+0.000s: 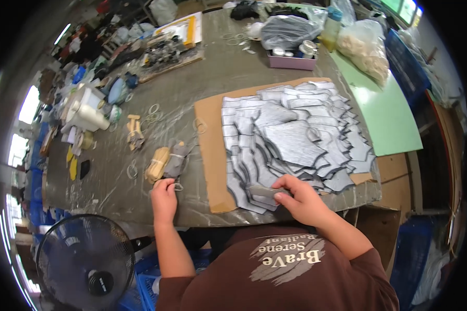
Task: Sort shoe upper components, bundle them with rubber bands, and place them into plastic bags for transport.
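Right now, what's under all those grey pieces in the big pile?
A brown cardboard sheet shows past the left and far edges of the grey pieces, on the table. Whatever lies beneath the pile's middle is covered, so I can't tell.

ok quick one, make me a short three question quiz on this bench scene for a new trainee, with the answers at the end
1. What is the person's bare right hand holding?
2. True or false: the round black mesh fan is farther left than the person's bare left hand.
3. Fill in the blank: the layered grey-white cut pieces lie on a sheet of ____.

Key:
1. Thin, flat grey material; the number of layers is unclear.
2. True.
3. Brown cardboard.
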